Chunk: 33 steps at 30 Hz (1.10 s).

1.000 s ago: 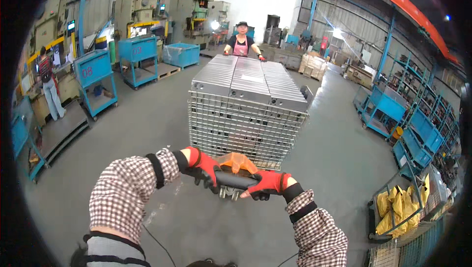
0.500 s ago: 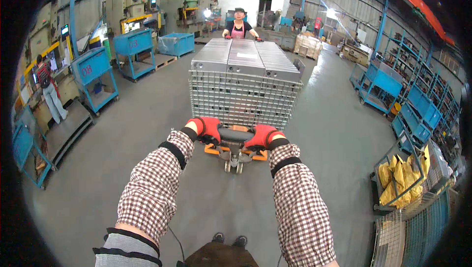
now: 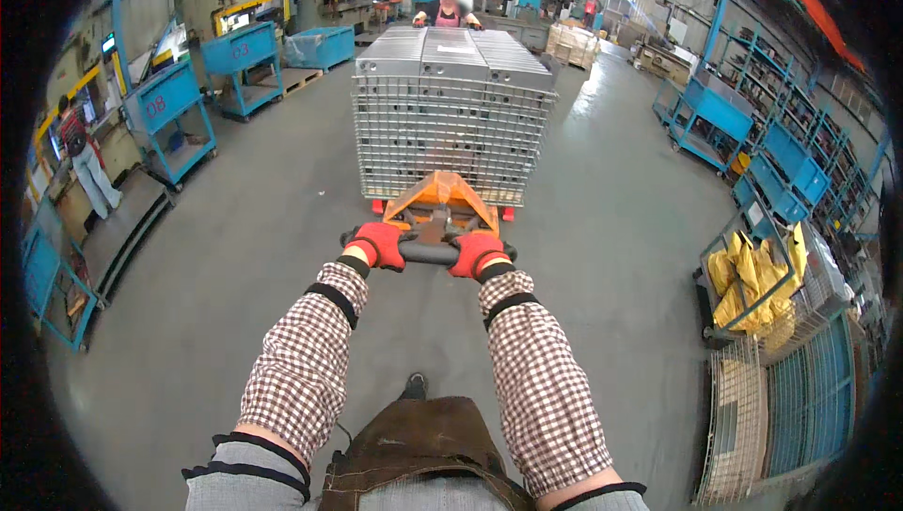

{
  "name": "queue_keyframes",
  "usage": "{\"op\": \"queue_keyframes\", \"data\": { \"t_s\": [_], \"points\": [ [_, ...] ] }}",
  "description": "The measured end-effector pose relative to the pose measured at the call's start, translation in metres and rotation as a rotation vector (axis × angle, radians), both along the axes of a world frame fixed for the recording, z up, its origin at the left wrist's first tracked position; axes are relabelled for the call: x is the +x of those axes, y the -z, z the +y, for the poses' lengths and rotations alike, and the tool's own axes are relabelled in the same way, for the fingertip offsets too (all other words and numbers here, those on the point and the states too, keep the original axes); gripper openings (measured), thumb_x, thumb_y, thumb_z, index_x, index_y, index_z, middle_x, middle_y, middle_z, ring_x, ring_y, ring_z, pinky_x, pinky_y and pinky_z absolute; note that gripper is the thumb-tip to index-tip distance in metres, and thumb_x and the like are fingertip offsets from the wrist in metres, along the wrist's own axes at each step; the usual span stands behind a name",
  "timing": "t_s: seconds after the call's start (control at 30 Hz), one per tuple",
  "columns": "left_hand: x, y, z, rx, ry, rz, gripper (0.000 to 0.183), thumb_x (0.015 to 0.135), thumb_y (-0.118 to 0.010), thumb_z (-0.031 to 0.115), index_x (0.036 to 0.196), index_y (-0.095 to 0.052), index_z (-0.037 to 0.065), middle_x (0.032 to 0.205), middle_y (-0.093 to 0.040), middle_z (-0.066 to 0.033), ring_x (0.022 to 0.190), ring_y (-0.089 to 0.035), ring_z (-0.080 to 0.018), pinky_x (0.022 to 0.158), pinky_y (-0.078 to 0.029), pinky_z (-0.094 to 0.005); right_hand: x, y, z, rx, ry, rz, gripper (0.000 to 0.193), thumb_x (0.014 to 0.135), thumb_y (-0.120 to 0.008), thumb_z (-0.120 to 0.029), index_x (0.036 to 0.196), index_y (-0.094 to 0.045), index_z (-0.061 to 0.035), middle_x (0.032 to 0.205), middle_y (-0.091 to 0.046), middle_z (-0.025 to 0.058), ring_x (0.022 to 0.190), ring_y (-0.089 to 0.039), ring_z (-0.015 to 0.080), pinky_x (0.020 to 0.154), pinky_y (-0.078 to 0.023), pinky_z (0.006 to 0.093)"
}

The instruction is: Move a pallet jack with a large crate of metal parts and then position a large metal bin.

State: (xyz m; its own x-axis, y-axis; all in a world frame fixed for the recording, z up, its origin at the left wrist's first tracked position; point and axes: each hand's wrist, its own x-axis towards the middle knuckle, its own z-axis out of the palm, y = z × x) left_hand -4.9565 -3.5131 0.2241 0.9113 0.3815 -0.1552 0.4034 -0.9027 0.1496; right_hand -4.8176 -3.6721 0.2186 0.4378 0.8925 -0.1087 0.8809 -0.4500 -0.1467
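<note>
My left hand (image 3: pixel 378 245) and my right hand (image 3: pixel 477 253), both in red gloves, are closed around the dark handle bar (image 3: pixel 429 252) of an orange pallet jack (image 3: pixel 446 193). Beyond the jack stands a wire mesh cage (image 3: pixel 442 135) piled above its rim with flat grey metal parts (image 3: pixel 451 48). A wooden pallet edge shows at the cage's base, and the jack's forks are hidden beneath it. At the far side a person (image 3: pixel 448 11) in a dark cap and pink apron has both gloved hands at the top of the load.
Blue wheeled carts (image 3: pixel 167 116) line the left, where another person (image 3: pixel 83 156) stands by the machines. On the right are blue carts (image 3: pixel 715 121), a cart with yellow sacks (image 3: pixel 749 281) and wire panels (image 3: pixel 785 408). A wrapped pallet (image 3: pixel 572 45) sits far back. Grey floor (image 3: pixel 621 229) surrounds the load.
The handle bar has come lower and nearer to me, with both hands still on it. More of the orange jack shows. My view has tilted down, bringing the brown apron into sight.
</note>
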Motion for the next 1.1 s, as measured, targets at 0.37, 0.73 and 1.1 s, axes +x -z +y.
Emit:
{"op": "queue_keyframes", "data": {
  "t_s": [0.37,0.73,1.1],
  "points": [
    [0.019,0.131,-0.357,-0.002,0.015,-0.093,0.041,0.048,-0.065,0.036,0.080,-0.060,0.012,0.083,-0.061,-0.0120,0.078,-0.058,-0.0301,0.069,-0.046,-0.0401,0.019,0.121,-0.356,0.041,-0.021,-0.053,0.042,0.056,-0.067,-0.036,0.092,-0.061,-0.0163,0.091,-0.062,0.0089,0.086,-0.058,0.0275,0.074,-0.046,0.0401],
    [0.124,-0.004,-0.424,0.041,0.009,-0.085,0.044,0.047,-0.068,0.035,0.084,-0.063,0.013,0.081,-0.063,-0.0095,0.079,-0.059,-0.0274,0.071,-0.047,-0.0380,0.126,0.006,-0.414,0.132,0.014,-0.048,0.039,0.051,-0.071,-0.033,0.085,-0.062,-0.0160,0.087,-0.063,0.0074,0.084,-0.060,0.0257,0.073,-0.047,0.0385],
    [0.189,-0.003,-0.547,0.046,-0.018,-0.138,0.050,0.047,-0.070,0.031,0.092,-0.061,0.012,0.086,-0.062,-0.0119,0.082,-0.058,-0.0287,0.073,-0.046,-0.0386,0.183,0.010,-0.534,0.187,0.108,-0.037,0.033,0.052,-0.070,-0.023,0.084,-0.064,-0.0153,0.085,-0.063,0.0080,0.084,-0.060,0.0262,0.074,-0.046,0.0384]
  ]
}}
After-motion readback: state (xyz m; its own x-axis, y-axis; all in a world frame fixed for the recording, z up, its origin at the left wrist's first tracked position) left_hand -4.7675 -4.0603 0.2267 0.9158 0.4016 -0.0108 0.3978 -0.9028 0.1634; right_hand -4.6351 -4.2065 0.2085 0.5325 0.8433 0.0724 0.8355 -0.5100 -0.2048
